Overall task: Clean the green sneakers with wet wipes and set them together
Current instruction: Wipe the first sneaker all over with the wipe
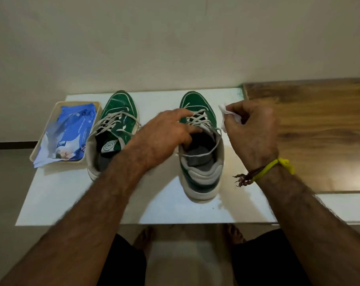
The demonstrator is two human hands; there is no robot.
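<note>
Far left: a shallow cream plastic tray (35,150) sits at the left edge of the white table (164,205), holding a crumpled blue plastic pack of wet wipes (68,131).
Left sneaker: a green suede sneaker with cream sole and pale grey laces (113,129) stands upright just right of the tray, toe pointing away from me, laces loose, a round label showing on its insole.
My left hand (164,134): reaching across from the left, it rests on the second shoe; my forefinger lies along the laces and my other fingers curl over the tongue into the shoe's mouth, so this grip is closed on that shoe.
Right sneaker: the matching green sneaker with cream heel and sole (201,162) stands upright near the middle of the table, toe away from me, well apart from its partner, with bare table between them.
My right hand (253,131): hovering just right of that shoe, fingers curled, this grip pinching a small crumpled white wet wipe (226,113) that pokes out toward the shoe's side; I cannot tell whether the wipe touches the shoe.
Right wrist: a yellow band (276,165) and a brown knotted thread (244,179).
Far right: a brown wood-grain surface (319,131) adjoins the table.
</note>
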